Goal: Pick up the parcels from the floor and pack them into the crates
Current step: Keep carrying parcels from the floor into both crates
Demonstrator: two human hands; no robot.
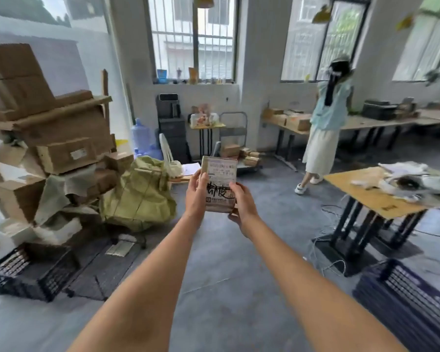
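Left hand [195, 196] and right hand [241, 207] clasping one small parcel [220, 184] (labelled), held upright

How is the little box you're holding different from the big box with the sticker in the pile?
The little parcel is held up in the air by both hands, left hand and right hand; the big box sits wedged in the pile. The parcel stands upright; the big box lies lengthwise, tilted. Both are brown cardboard with a label.
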